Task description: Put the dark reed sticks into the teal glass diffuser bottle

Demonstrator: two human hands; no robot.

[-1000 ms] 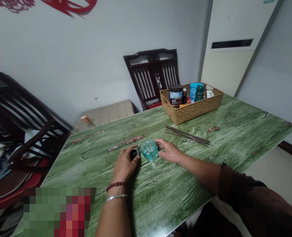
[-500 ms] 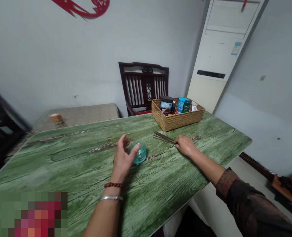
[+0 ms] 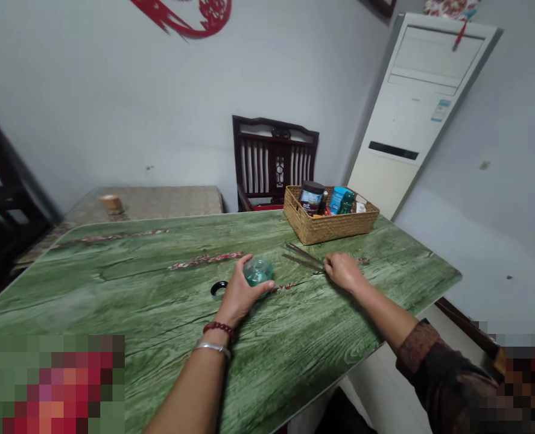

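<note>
Left grip (image 3: 240, 292) cupped part-open round teal glass jar (image 3: 259, 274) | right grip (image 3: 343, 271) closed on dark sticks (image 3: 306, 263), jar's three o'clock | black ring (image 3: 214, 289) on table (image 3: 167, 319), jar's eight-to-nine o'clock

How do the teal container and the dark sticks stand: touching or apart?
Apart. The head view shows bare green tabletop between the teal container and the dark sticks.

"Anything by the left hand (image 3: 243, 290)?"
"A black ring (image 3: 216, 285), just left of its grip."
"Right hand (image 3: 343, 270)?"
"A rectangular tan woven basket (image 3: 339, 229) beyond; nearer, open green wood-patterned tabletop (image 3: 289, 343) to pass over."
</note>
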